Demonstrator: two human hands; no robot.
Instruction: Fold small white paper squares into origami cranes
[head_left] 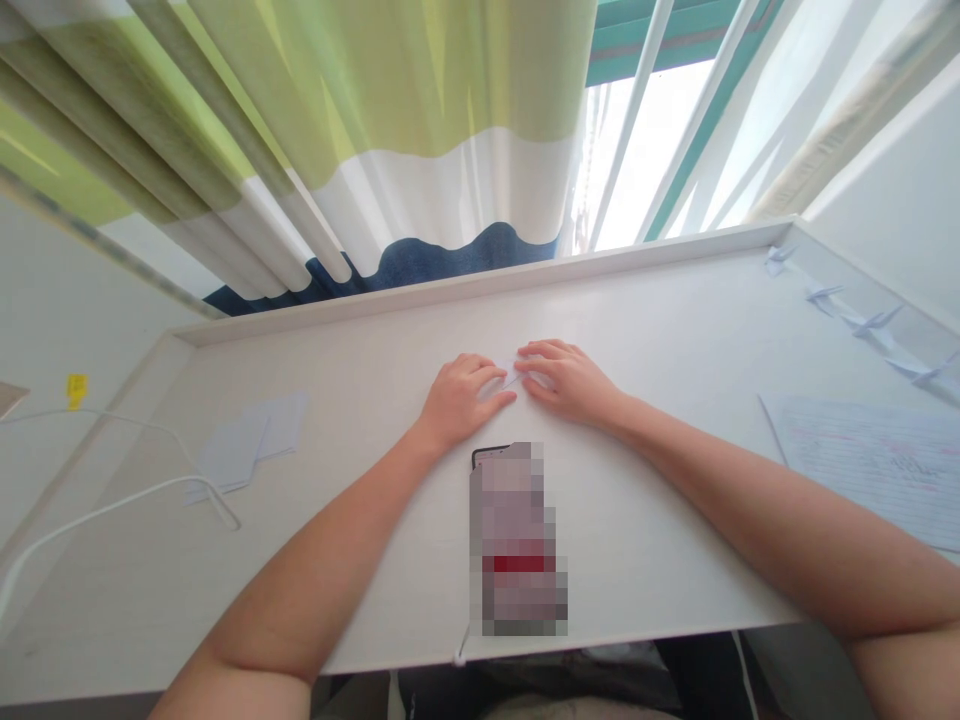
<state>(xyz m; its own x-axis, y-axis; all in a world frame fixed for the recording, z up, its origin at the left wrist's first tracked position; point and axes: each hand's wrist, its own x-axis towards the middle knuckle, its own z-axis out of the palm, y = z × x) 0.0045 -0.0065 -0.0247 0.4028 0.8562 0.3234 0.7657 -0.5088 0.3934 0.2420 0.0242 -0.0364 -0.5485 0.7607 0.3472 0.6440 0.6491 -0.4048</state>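
My left hand (459, 395) and my right hand (568, 379) lie side by side on the white desk (375, 520), fingertips meeting over a small piece of folded white paper (512, 373). Both hands press down on it with fingers bent and close together. Most of the paper is hidden under the fingers. A phone (516, 540) lies flat on the desk just in front of my wrists.
A small stack of white paper squares (247, 445) lies at the left. A white cable (112, 500) loops across the left side. Several folded paper cranes (870, 322) line the right rim. A written sheet (877, 460) lies at the right. Curtains hang behind.
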